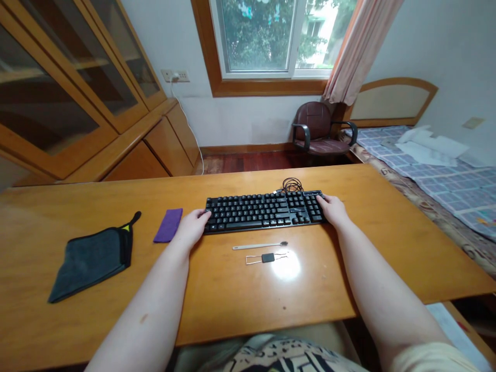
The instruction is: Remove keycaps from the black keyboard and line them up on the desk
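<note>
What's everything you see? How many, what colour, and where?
Glossy wooden desk: 1, brown, middle
Long plastic keyboard: 1, black, centre
Thin coiled cable: 1, black, behind keyboard
Slim brush: 1, pale, below keyboard
Wire tool: 1, silver and black, below brush
Flat cloth: 1, purple, left of keyboard
Large folded cloth: 1, dark grey, desk's left
Glazed wooden cabinet: 1, brown, upper left
Framed glass window: 1, brown and white, top
Wall plates: 2, white, left of window
Thin cord: 1, white, below wall plates
Long fabric curtain: 1, pink, right of window
Padded armchair: 1, maroon, beyond desk
Wooden bed: 1, blue checked, right
Loose sheets: several, white, on bed
Left hand: 1, keyboard's left end
Right hand: 1, keyboard's right end
</note>
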### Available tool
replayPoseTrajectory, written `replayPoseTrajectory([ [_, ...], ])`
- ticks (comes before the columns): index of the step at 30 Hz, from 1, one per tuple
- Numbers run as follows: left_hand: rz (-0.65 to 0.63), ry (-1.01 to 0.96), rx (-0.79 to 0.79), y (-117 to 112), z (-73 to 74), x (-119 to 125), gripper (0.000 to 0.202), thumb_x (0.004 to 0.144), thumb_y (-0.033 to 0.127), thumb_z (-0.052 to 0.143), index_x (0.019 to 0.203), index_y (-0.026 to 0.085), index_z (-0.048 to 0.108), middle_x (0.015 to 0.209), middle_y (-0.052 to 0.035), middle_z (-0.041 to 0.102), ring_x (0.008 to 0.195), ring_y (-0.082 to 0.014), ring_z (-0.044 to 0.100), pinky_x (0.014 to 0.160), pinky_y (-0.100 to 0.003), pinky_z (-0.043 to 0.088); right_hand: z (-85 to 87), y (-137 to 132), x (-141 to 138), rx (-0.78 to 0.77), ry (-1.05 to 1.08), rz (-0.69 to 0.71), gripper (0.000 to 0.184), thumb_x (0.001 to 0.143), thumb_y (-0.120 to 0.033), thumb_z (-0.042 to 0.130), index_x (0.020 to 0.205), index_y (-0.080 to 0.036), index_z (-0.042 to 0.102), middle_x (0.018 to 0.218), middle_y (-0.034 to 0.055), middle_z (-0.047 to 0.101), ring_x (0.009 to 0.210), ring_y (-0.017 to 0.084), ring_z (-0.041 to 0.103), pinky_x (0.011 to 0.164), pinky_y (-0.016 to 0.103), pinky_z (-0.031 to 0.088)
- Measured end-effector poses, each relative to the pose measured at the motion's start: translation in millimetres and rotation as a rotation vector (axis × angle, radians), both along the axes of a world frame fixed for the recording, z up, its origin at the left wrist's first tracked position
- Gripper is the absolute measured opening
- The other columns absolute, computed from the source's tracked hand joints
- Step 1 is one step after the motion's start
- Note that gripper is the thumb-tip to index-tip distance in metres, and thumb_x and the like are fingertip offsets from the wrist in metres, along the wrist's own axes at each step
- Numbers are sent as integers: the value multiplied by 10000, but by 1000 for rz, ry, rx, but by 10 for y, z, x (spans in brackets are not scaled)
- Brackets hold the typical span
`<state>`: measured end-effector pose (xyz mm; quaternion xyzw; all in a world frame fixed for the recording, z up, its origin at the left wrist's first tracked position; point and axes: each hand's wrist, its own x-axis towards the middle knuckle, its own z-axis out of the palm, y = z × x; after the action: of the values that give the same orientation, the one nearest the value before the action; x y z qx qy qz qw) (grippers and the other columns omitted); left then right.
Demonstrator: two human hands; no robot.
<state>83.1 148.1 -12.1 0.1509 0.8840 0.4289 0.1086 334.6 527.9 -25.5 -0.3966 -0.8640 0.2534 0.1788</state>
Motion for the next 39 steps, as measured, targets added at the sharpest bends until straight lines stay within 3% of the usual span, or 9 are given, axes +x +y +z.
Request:
replayPoseTrajectory([
  [6, -40, 78, -134, -8, 49, -9, 332, 738, 420, 523, 875, 173, 697, 999, -142, 692, 1006, -327, 605, 908, -437, 421, -16, -15, -16, 57, -66, -19, 465, 870, -444, 389, 1084, -143, 671, 1030, 164, 662, 1013, 285, 575, 857, 375, 416],
  [9, -64, 107, -200, -4, 91, 4, 342, 757, 426, 495, 880, 175, 692, 976, -146, 693, 971, -333, 613, 874, -435, 436, 0, -34, 30, 93, 57, -101, 471, 850, -437, 430, 1099, -102, 649, 1066, 178, 636, 985, 265, 570, 866, 374, 417],
  [12, -65, 149, -231, 9, 86, 6, 385, 799, 439, 434, 927, 168, 675, 994, -151, 684, 978, -325, 608, 867, -423, 440, 144, -167, 98, 272, 237, -106, 405, 836, -385, 480, 1086, -113, 645, 1039, 155, 626, 906, 234, 566, 855, 375, 421],
  [14, -71, 185, -227, 19, 59, -1, 404, 817, 448, 411, 966, 166, 660, 1028, -150, 673, 998, -312, 600, 881, -408, 435, 307, -373, 114, 344, 303, 82, 309, 859, -346, 469, 998, -165, 677, 932, 102, 650, 852, 207, 567, 840, 357, 425],
  [18, -111, 221, -251, 32, 12, -20, 433, 835, 454, 391, 1024, 151, 635, 1071, -150, 652, 1027, -293, 583, 898, -393, 425, 590, -1016, 17, 286, 170, 691, 216, 858, -306, 517, 944, -214, 692, 888, 56, 670, 864, 177, 579, 794, 305, 442],
  [22, -111, 195, -266, 29, 9, -28, 410, 850, 415, 372, 1034, 152, 626, 1078, -125, 651, 1022, -256, 583, 891, -350, 426, 616, -1537, -131, 239, -93, 948, 227, 876, -287, 505, 974, -216, 697, 891, 65, 677, 854, 168, 586, 763, 271, 425],
  [29, -101, 184, -273, 26, 3, -32, 413, 858, 443, 354, 1024, 177, 624, 1072, -102, 655, 1021, -252, 583, 879, -347, 432, 449, -1592, -181, 228, -258, 955, 268, 835, -166, 518, 1036, -236, 680, 924, 50, 696, 885, 179, 601, 793, 271, 412],
  [34, -105, 193, -292, 28, 8, -31, 424, 861, 443, 351, 1037, 165, 619, 1068, -115, 656, 1012, -256, 589, 862, -347, 442, 437, -1593, -208, 245, -315, 891, 315, 836, -148, 476, 1078, -230, 661, 969, 60, 682, 907, 183, 607, 784, 262, 420],
  [39, -115, 197, -296, 31, 28, -29, 430, 861, 433, 347, 1043, 151, 617, 1076, -124, 651, 1019, -259, 586, 867, -349, 439, 451, -1616, -215, 332, -422, 851, 335, 809, -137, 448, 1047, -241, 661, 972, 56, 651, 793, 188, 622, 677, 271, 425],
])
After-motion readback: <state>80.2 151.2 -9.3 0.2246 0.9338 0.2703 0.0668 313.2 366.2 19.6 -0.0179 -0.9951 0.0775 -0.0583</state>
